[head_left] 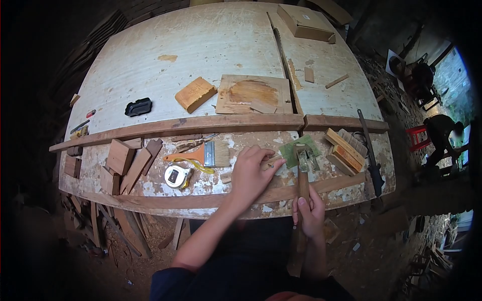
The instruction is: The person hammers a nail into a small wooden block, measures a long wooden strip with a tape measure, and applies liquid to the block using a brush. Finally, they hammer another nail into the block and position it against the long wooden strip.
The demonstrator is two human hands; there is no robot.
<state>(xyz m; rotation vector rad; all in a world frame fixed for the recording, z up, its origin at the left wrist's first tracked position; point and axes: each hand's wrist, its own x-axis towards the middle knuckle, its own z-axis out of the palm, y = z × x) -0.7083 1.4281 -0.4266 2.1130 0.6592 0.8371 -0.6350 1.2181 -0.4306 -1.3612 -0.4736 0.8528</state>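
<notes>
My left hand [253, 170] is closed over a narrow, pale wooden strip [226, 177] lying on the bench, with thumb and fingertips near its right end. A small dark spot shows between the fingertips; I cannot make out what it is. In my right hand [310, 211] is a hammer [303, 183], its fingers wrapped round the wooden handle. The hammer's head is over a green sheet [288, 150], just right of the left fingertips. Left of my left hand lies a wide paintbrush [217, 153] with an orange handle.
A tape measure [177, 176] and wooden blocks [120, 156] lie to the left. More blocks [346, 153] and a dark long-bladed tool [370, 155] are at right. A raised wooden rail [201, 124] crosses the bench. Farther right, another person [442, 133] bends over.
</notes>
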